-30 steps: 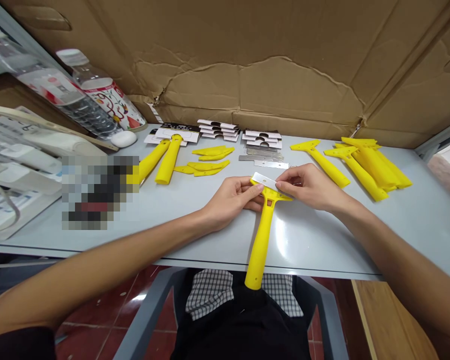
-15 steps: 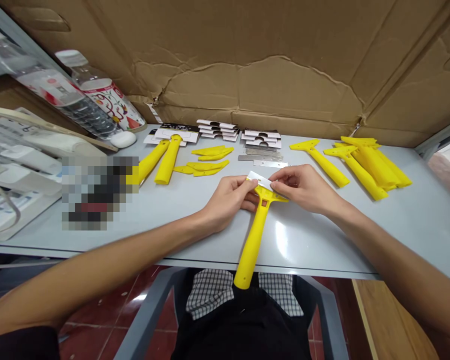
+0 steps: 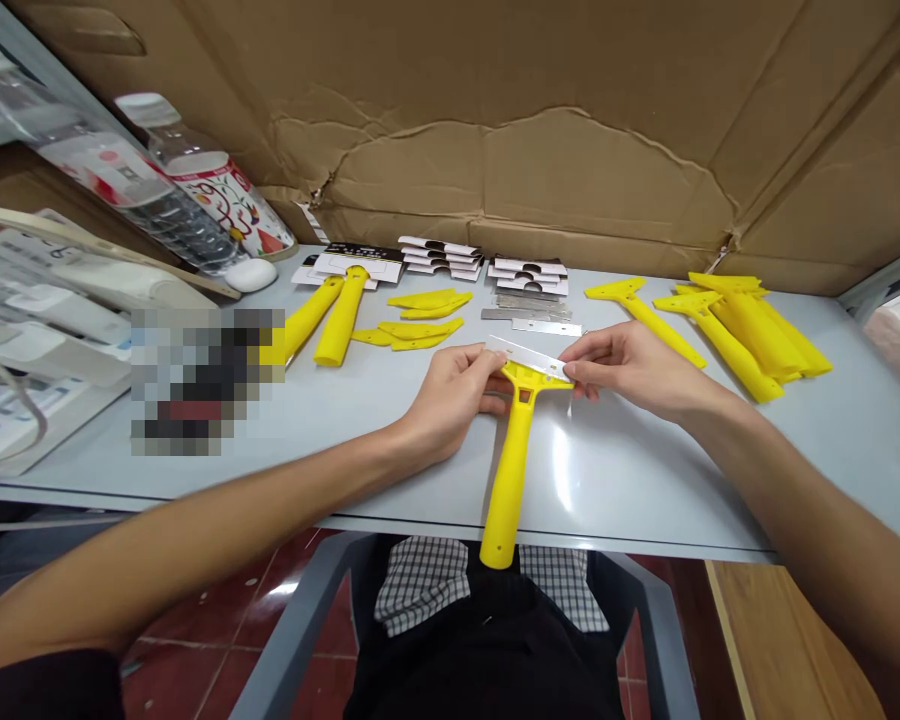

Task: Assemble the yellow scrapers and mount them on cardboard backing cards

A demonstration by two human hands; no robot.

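Note:
A yellow scraper handle (image 3: 510,470) hangs with its grip end over the table's front edge. Across its wide head lies a metal blade (image 3: 529,358). My left hand (image 3: 454,400) is closed on the left side of the head, its thumb on the blade's left end. My right hand (image 3: 622,365) pinches the blade's right end, near the right tip of the head. Behind my hands, more metal blades (image 3: 546,327) lie on the table. Flat yellow pieces (image 3: 427,332) are to the left of these blades.
Several yellow handles (image 3: 765,325) lie at the right, and more (image 3: 341,318) at the left. Folded cards (image 3: 526,275) line the back before a cardboard wall (image 3: 540,190). Bottles (image 3: 217,190) and a white rack (image 3: 67,330) stand at the left.
The blade now lies along the full width of the head. My right hand has shifted slightly right to its end, and the handle has turned a little more upright.

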